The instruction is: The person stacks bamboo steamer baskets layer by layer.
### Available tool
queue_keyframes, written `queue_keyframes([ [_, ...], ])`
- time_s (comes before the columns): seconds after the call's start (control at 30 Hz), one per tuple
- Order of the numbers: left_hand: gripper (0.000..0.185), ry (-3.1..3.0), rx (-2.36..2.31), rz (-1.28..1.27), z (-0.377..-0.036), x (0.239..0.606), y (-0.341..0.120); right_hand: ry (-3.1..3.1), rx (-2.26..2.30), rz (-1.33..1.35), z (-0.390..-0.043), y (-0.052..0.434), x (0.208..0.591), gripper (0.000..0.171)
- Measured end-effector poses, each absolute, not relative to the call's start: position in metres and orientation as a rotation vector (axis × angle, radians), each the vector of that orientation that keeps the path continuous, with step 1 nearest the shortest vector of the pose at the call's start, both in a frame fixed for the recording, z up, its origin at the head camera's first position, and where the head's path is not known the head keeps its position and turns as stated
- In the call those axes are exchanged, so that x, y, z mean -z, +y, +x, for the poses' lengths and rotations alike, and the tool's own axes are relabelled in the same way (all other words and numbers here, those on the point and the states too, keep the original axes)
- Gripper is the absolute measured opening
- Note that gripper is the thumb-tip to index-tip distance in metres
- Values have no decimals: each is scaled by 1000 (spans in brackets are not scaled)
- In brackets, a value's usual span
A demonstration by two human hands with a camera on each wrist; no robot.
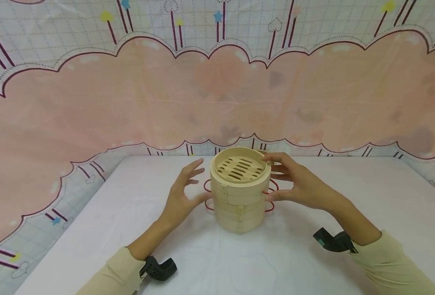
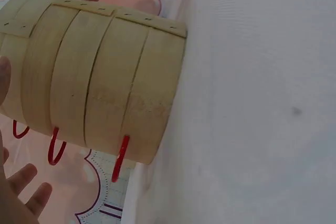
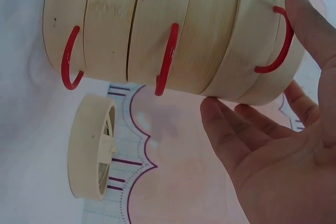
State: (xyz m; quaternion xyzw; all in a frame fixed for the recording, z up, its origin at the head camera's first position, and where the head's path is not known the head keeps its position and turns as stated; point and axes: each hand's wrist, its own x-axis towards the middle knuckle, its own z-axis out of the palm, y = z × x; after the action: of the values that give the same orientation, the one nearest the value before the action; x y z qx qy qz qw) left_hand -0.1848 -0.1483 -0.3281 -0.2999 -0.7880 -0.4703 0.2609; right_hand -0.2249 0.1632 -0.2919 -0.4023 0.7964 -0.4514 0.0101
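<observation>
A stack of bamboo steamer baskets (image 1: 239, 213) stands upright on the table, slatted base showing in its open top. Red loop handles (image 3: 167, 59) stick out from its sides. To its left, my left hand (image 1: 182, 192) has its fingers spread, with the thumb tip at the stack's side; whether it touches I cannot tell. At the right side, my right hand (image 1: 302, 180) rests against the upper baskets, forefinger at the top rim and thumb lower down. Its fingers look fairly straight in the right wrist view, not wrapped round the baskets.
Behind the stack, a shallow round bamboo piece (image 3: 84, 148) sits on the white-covered table (image 1: 217, 262). A patterned cloth (image 1: 202, 102) hangs along the table's far side. Each forearm carries a black wrist mount (image 1: 160, 269) near the sleeve.
</observation>
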Motion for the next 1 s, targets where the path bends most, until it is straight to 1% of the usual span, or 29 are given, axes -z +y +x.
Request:
queue_keyframes([
  [0.1, 87, -2201, 1346, -873, -194, 326, -152, 2503, 1407, -1241, -224, 163, 292, 80],
  [0.27, 97, -2316, 1393, -906, -213, 338, -157, 2510, 1401, -1265, -225, 161, 293, 80],
  [0.5, 95, -2377, 1383, -881, -216, 345, -159, 2537, 1379, -1255, -224, 160, 292, 79],
  [1.0, 95, -2347, 1362, -882, -217, 344, -155, 2526, 1386, -1202, -226, 163, 289, 78],
])
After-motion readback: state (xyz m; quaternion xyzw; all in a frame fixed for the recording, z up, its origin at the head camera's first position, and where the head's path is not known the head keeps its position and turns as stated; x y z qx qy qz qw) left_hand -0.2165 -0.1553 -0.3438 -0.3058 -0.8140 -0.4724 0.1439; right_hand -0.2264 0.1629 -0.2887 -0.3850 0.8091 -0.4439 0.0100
